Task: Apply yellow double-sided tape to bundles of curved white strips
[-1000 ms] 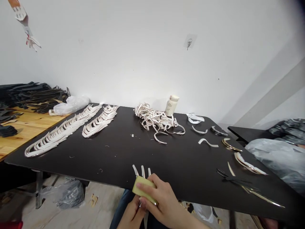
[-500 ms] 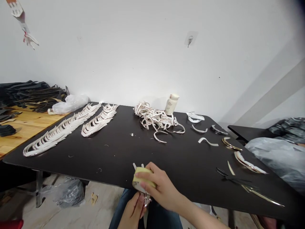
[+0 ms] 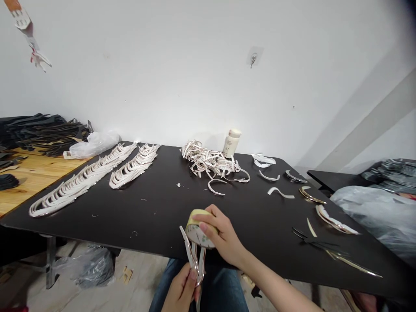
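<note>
In my right hand is a roll of yellow tape, its printed inner core turned partly toward me. My left hand pinches a few curved, shiny silver-and-white strips near their bend, just off the table's front edge and over my lap. The strips' upper ends point up toward the tape roll. Whether tape runs between the roll and the strips I cannot tell.
On the black table lie two rows of overlapping white strips, a tangled heap of strips and a white bottle. Curved pieces and thin strips lie at right. Plastic bags stand beside it.
My right hand has lifted the tape roll up and away from my left hand, turning it. More of the strips now shows between the hands.
</note>
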Demonstrator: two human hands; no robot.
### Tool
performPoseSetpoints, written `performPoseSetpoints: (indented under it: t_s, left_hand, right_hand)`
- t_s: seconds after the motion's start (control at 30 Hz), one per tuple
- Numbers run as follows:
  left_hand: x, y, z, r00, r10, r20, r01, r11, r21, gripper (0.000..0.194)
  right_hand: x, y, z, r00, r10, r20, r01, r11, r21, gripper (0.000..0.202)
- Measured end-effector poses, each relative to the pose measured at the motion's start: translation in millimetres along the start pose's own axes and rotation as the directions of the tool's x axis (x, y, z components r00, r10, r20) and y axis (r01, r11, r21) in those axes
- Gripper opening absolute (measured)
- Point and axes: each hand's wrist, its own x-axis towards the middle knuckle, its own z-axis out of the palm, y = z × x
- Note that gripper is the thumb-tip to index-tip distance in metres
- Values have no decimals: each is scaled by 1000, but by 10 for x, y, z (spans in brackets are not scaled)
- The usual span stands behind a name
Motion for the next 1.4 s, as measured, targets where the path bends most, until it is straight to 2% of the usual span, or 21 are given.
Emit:
performPoseSetpoints:
  t_s: [0.03,0.2,0.27,0.37,0.4,0.43,0.53,0.6,0.67,0.8,0.87,0.97,1.03,1.07,1.17,1.23,1.4]
  left_hand:
    - [5,-15,-5,1000,-5,9,5,1000,3,53]
    - [47,-56,-51,996,-55,70,58,997,-51,63]
    - [48,-47,-64,994,-64,84,69,996,-59,66]
    - [34,-55,-71,993,-60,106,65,997,-39,68]
    - [31,-70,-73,991,-55,119,59,998,-28,67]
    - [30,-88,-75,990,-49,133,52,998,-19,65]
    - [40,-142,-90,986,-25,165,25,1000,1,61]
    - [46,-150,-101,986,-14,164,12,1000,11,60]
    - [45,-134,-110,987,-18,159,15,1000,23,59]
    - [30,-103,-111,987,-43,154,36,998,46,55]
    - [29,-118,-105,986,-40,164,33,998,47,55]
    - [33,-156,-95,985,-34,172,29,999,34,58]
    - [33,-169,-89,986,-40,161,35,999,35,58]
    - [32,-170,-88,987,-48,154,43,998,36,59]
    - [27,-168,-91,985,-77,153,71,997,40,60]
    - [26,-175,-94,984,-68,167,61,997,46,60]
    - [33,-218,-103,983,-17,183,6,998,61,60]
  right_hand:
    - [6,11,-1,1000,-4,0,4,1000,-12,31]
    - [-37,33,37,974,21,227,16,987,-159,31]
    - [-16,50,12,981,16,195,7,993,-114,31]
    - [44,80,-48,1000,-3,22,3,1000,5,34]
    - [56,84,-56,1000,-9,-2,9,1000,16,34]
    - [59,83,-54,1000,-21,18,21,1000,2,34]
    - [34,62,-8,978,-31,209,55,992,-111,32]
    - [23,57,13,962,-14,273,58,987,-153,31]
    - [35,73,-1,970,-4,241,35,991,-125,31]
    - [69,132,-62,999,1,38,-1,1000,-2,34]
    - [58,138,-62,997,0,75,3,999,-43,32]
    - [33,122,-41,975,27,220,6,989,-148,31]
    - [39,124,-47,973,35,229,-2,990,-142,30]
    - [49,134,-60,981,32,190,-10,994,-111,30]
    - [78,186,-103,999,32,-23,-33,999,-5,32]
    - [75,210,-111,996,44,-72,-46,999,-18,33]
    - [51,157,-80,983,56,178,-11,970,-244,31]
